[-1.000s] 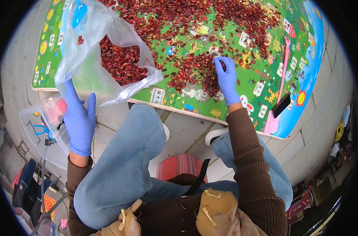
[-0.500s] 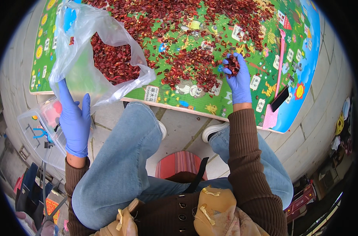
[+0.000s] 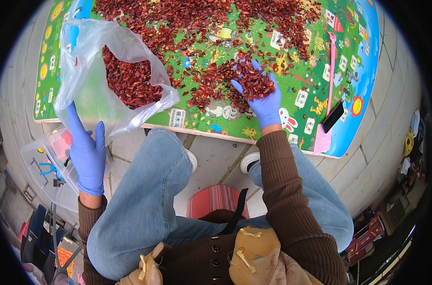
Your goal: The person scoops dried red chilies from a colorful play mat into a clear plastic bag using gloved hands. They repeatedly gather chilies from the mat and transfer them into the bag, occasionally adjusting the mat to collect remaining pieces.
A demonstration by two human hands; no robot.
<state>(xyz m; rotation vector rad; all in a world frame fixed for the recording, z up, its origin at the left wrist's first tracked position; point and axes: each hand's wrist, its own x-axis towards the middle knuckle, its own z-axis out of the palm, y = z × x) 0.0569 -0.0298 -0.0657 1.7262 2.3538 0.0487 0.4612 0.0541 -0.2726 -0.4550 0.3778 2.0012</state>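
Note:
Dried red chilli pieces (image 3: pixel 178 33) lie scattered with pale seeds over a green picture-printed mat (image 3: pixel 154 119). My right hand (image 3: pixel 265 102), in a blue-violet glove, is cupped palm up with its fingers apart. A heap of chilli pieces (image 3: pixel 255 84) rests in it, just over a small pile on the mat. At the left, my gloved left hand (image 3: pixel 88 154) holds up a clear plastic bag (image 3: pixel 95 40) by its lower left edge. Its thumb stands apart, and the bag partly covers its other fingertips. The bag's mouth gapes toward the right, and more chilli pieces show within its rim.
A pink long-handled plastic tool (image 3: pixel 332 66) lies at the mat's right, with a black phone-like object (image 3: pixel 333 117) beside it. Below the left edge stands a clear plastic box (image 3: pixel 45 178) with small items. My knees and a striped red stool (image 3: pixel 216 202) are beneath.
My right hand has moved left and turned from curled fingers round a few chilli pieces to an upturned palm with a bigger heap. The left hand and bag have hardly moved.

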